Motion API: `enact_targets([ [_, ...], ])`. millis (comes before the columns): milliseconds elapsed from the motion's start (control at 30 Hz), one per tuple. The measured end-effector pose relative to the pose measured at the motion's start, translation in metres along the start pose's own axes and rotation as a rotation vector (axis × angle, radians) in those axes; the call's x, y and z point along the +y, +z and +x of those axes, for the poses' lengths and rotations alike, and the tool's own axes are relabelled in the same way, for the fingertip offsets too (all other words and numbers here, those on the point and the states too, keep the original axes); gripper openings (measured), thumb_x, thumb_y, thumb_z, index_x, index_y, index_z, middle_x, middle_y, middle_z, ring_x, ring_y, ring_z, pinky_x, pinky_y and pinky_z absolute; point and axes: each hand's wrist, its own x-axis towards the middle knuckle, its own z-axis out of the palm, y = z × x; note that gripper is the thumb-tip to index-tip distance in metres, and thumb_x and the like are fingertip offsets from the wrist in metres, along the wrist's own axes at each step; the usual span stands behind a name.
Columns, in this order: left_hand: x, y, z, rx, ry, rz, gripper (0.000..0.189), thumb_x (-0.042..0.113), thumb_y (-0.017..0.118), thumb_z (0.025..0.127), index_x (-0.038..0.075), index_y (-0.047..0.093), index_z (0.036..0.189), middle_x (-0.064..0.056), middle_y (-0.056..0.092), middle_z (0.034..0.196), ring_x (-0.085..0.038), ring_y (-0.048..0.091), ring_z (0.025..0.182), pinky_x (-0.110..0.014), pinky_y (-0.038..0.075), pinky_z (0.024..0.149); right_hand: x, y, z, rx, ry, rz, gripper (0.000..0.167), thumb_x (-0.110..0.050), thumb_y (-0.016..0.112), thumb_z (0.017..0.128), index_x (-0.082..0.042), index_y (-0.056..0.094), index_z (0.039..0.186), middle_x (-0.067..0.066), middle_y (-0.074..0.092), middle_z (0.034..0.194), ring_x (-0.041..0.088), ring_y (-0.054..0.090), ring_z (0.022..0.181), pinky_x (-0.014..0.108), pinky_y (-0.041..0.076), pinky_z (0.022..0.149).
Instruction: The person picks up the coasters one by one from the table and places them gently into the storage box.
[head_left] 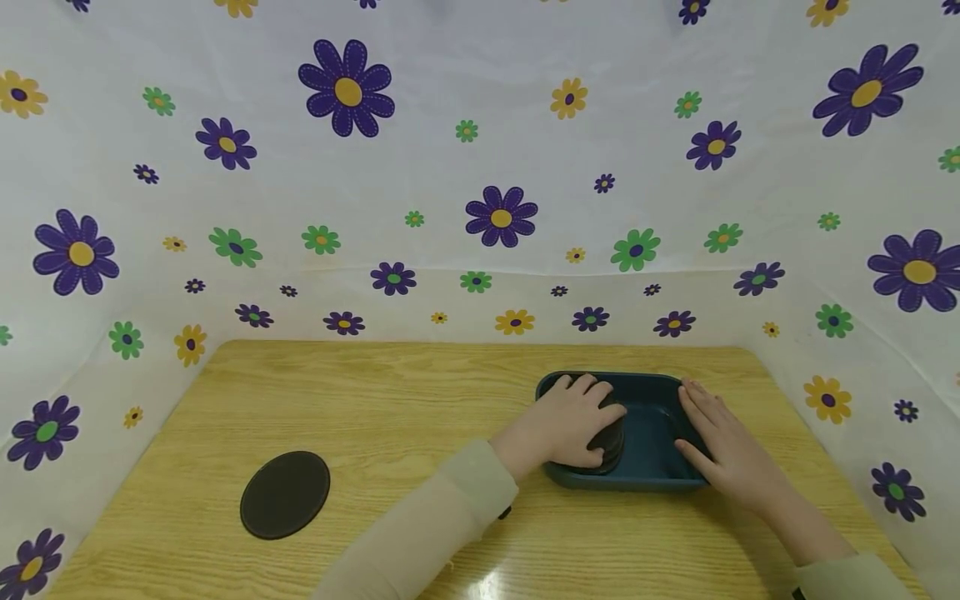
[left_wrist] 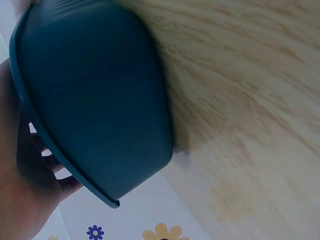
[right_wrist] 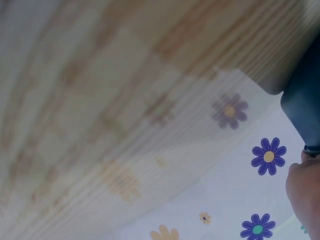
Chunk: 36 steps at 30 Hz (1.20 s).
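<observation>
A dark blue rectangular bin [head_left: 652,485] stands at the right of the table. My left hand [head_left: 566,421] reaches over its left end and holds a stack of round black coasters [head_left: 613,446] inside, thumb on the near side and fingers spread across the top. The hand hides most of the stack. My right hand [head_left: 723,446] rests over the bin's right rim, its fingers fairly straight and thumb toward the inside. Farther left on the table lies a single round black coaster [head_left: 285,495]. The left wrist view shows the bin's outer wall [left_wrist: 100,100] close up.
The wooden table [head_left: 405,400] has a light grain and rounded far corners. A white cloth [head_left: 420,167] printed with flowers surrounds it at the back and both sides. A small dark object [head_left: 505,512] shows under the left sleeve.
</observation>
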Motion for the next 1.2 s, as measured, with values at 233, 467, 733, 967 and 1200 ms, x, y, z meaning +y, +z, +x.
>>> enact_targets([
  [233,-0.003,-0.002,-0.004,0.040,0.001,0.022,0.060,0.057,0.062,0.101,0.034,0.052,0.156,-0.001,0.048,0.163,-0.022,0.046,0.150,-0.040,0.043,0.120,0.002,0.001,-0.001,0.004,0.003,0.007,0.073,-0.023,0.065,0.104,0.009,0.034,0.161,0.025,0.028,0.173,0.001,-0.001,0.164,0.014,-0.009,0.128],
  [467,-0.007,-0.002,-0.011,0.046,-0.002,-0.013,0.060,0.054,0.062,0.102,0.032,0.051,0.156,-0.002,0.046,0.164,-0.023,0.043,0.152,-0.043,0.041,0.123,0.002,0.002,-0.002,0.003,-0.001,0.002,0.073,-0.024,0.065,0.104,0.010,0.034,0.161,0.027,0.030,0.171,0.003,0.000,0.165,0.016,-0.009,0.128],
  [733,-0.012,-0.007,-0.030,0.052,-0.007,-0.029,0.060,0.051,0.062,0.103,0.029,0.050,0.157,-0.004,0.044,0.165,-0.026,0.041,0.153,-0.044,0.038,0.124,0.002,0.003,-0.002,0.002,-0.007,0.011,0.074,-0.022,0.066,0.103,0.010,0.033,0.161,0.021,0.024,0.175,0.003,0.000,0.165,0.013,-0.009,0.127],
  [967,-0.016,-0.010,-0.048,0.064,-0.008,-0.009,0.061,0.053,0.062,0.102,0.029,0.050,0.157,-0.004,0.044,0.165,-0.025,0.042,0.153,-0.044,0.039,0.124,0.002,0.003,-0.002,0.000,-0.002,0.012,0.074,-0.023,0.065,0.104,0.009,0.031,0.162,0.022,0.024,0.175,0.004,0.000,0.165,0.014,-0.009,0.128],
  [1200,-0.019,-0.009,-0.068,0.100,-0.005,-0.026,0.062,0.051,0.065,0.101,0.027,0.051,0.156,-0.006,0.045,0.164,-0.026,0.043,0.152,-0.045,0.041,0.123,0.001,0.001,-0.001,0.010,-0.011,0.009,0.073,-0.023,0.065,0.104,0.010,0.033,0.162,0.020,0.023,0.176,0.003,0.001,0.165,0.013,-0.009,0.127],
])
